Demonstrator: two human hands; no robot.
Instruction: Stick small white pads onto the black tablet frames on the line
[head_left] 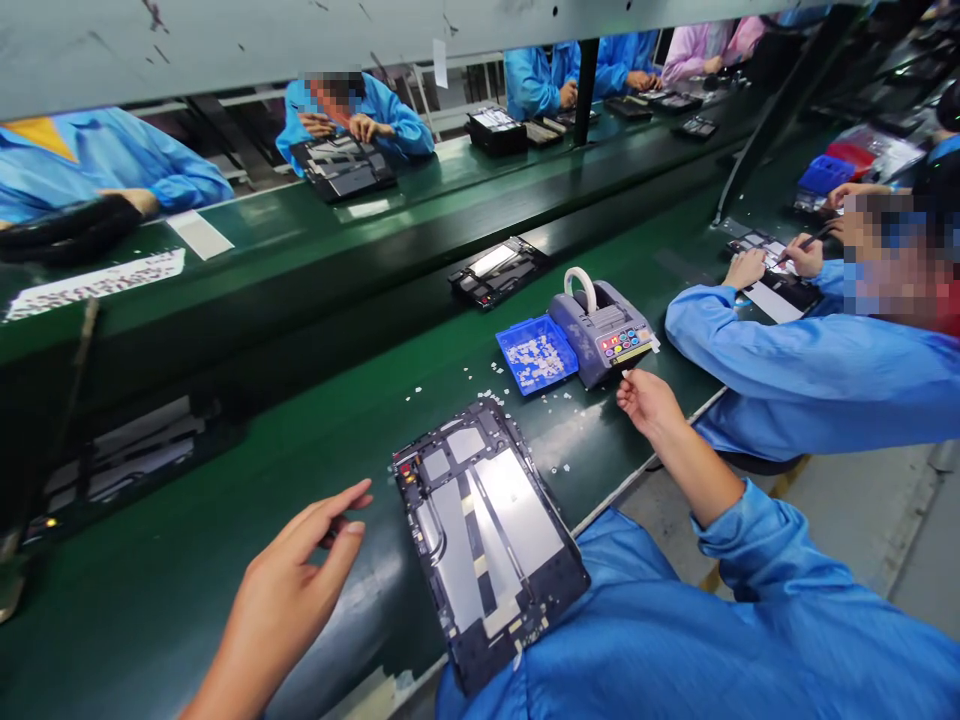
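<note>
An opened tablet (491, 530) with bare metal plates, dark ribbon cables and a black frame lies at the bench's front edge, close to my body. Left of it hovers my left hand (292, 570), fingers stretched and thumb apart, holding nothing. My right hand (649, 402) is pinched beside the front of a grey tape dispenser (604, 335). A tiny white piece of tape (625, 374) shows at its fingertips. The dispenser carries a white tape roll (580, 287) and coloured buttons. Touching its left side is a blue tray (538, 355) full of small white pieces.
Small white scraps (491, 392) dot the green bench (315, 440) around the tray. Another opened tablet (499, 272) lies behind. At right, a co-worker's blue sleeve (817, 350) comes near the dispenser. A metal beam (420, 40) crosses overhead. Several people work across the bench.
</note>
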